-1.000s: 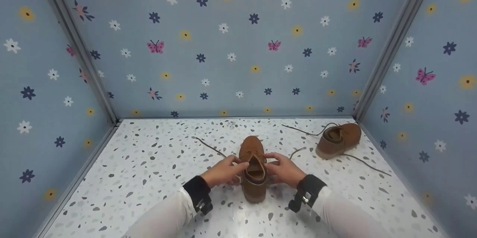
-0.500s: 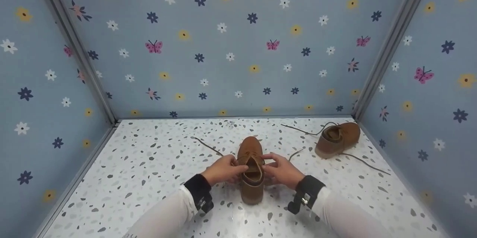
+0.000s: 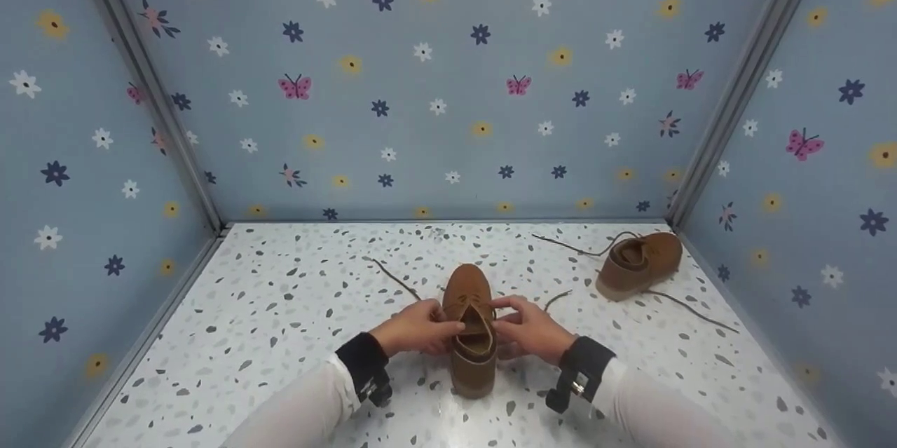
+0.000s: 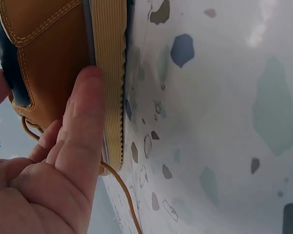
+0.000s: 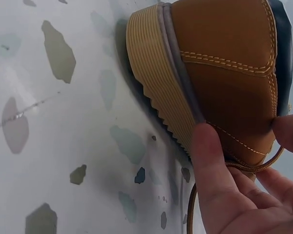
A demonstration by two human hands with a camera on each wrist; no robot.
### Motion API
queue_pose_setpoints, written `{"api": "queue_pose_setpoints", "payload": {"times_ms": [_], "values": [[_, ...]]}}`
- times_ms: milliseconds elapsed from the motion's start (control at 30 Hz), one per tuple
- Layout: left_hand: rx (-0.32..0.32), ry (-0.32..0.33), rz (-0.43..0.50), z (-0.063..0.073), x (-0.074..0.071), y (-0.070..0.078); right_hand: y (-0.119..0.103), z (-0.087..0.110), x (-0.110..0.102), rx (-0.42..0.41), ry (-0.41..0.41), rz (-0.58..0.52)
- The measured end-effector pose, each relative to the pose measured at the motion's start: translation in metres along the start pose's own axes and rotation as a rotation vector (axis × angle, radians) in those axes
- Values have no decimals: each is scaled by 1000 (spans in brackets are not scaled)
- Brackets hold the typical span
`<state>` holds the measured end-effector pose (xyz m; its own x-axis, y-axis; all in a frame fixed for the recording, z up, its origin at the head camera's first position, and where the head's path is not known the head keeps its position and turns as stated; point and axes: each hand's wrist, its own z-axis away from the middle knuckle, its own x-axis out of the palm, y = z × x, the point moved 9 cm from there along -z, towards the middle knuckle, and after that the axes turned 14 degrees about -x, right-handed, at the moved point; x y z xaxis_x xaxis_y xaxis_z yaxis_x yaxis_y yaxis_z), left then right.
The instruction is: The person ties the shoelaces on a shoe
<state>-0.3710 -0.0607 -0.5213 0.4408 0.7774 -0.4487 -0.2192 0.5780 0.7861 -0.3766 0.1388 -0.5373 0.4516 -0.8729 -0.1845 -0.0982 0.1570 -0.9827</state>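
Observation:
A brown lace-up shoe stands upright on the speckled surface, toe pointing away from me. My left hand grips its left side, thumb at the collar opening; in the left wrist view the fingers lie along the brown upper just above the ribbed sole. From the right, my right hand holds the opposite side the same way, thumb and fingers on the upper in the right wrist view. One loose lace end trails out to the left, another to the right.
A second brown shoe sits at the far right corner, turned diagonally, its laces spread on the white speckled surface. Blue flowered panels rise at the back, left and right.
Both hands have drawn the shoe a little toward me and slightly left, keeping their grip on its sides. The second shoe stays in place.

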Motion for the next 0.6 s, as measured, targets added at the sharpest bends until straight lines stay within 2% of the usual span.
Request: {"api": "queue_pose_setpoints", "payload": {"times_ms": [333,467,600], "values": [[-46,40,48,-15,-17,-10,-4,-2,-2,-42,-38,96],[-72,111,-21,-22,-26,-14,-5,-4,-11,-53,-25,181],[-126,179,-123,-28,-34,-18,-8,-8,-32,-66,26,349]]}}
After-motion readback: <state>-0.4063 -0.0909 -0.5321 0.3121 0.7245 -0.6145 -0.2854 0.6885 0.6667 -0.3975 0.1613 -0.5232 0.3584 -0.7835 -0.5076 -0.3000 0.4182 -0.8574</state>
